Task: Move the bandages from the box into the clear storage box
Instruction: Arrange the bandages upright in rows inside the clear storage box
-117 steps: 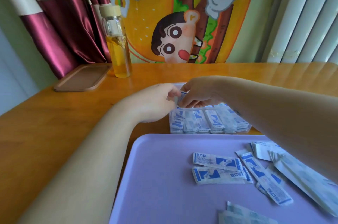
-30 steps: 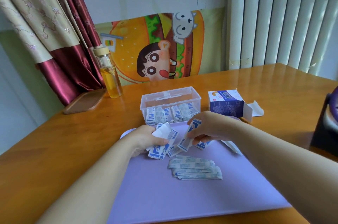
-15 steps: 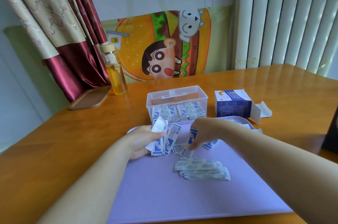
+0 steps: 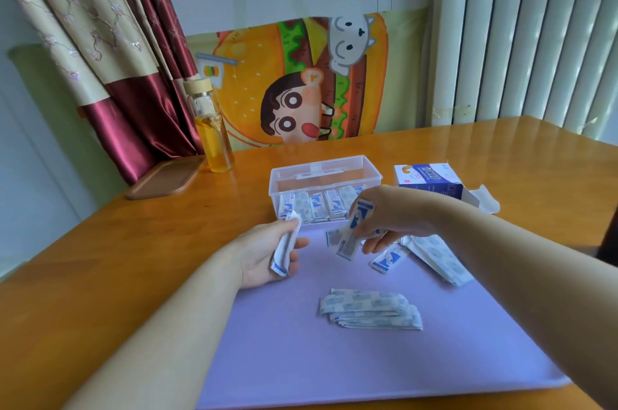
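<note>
A clear storage box (image 4: 341, 168) stands open on the table behind the purple tray (image 4: 301, 359), with several wrapped bandages upright along its front wall. My left hand (image 4: 264, 252) is shut on a small stack of bandages (image 4: 284, 249) over the tray's far left. My right hand (image 4: 391, 215) pinches a blue-and-white bandage (image 4: 351, 235) just in front of the clear box. A pile of bandages (image 4: 371, 309) lies mid-tray, and more bandages (image 4: 438, 259) lie at the right. The blue cardboard bandage box (image 4: 428, 180) lies open to the right of the clear box.
A glass bottle of yellow liquid (image 4: 210, 132) and a brown lid-like tray (image 4: 167, 178) sit at the table's back left. A cartoon cushion (image 4: 301, 81) leans against the wall behind. A dark object (image 4: 610, 239) is at the right edge.
My right hand has lifted a bandage off the tray and raised it toward the clear box. My left hand has gathered its fanned bandages into a tighter stack.
</note>
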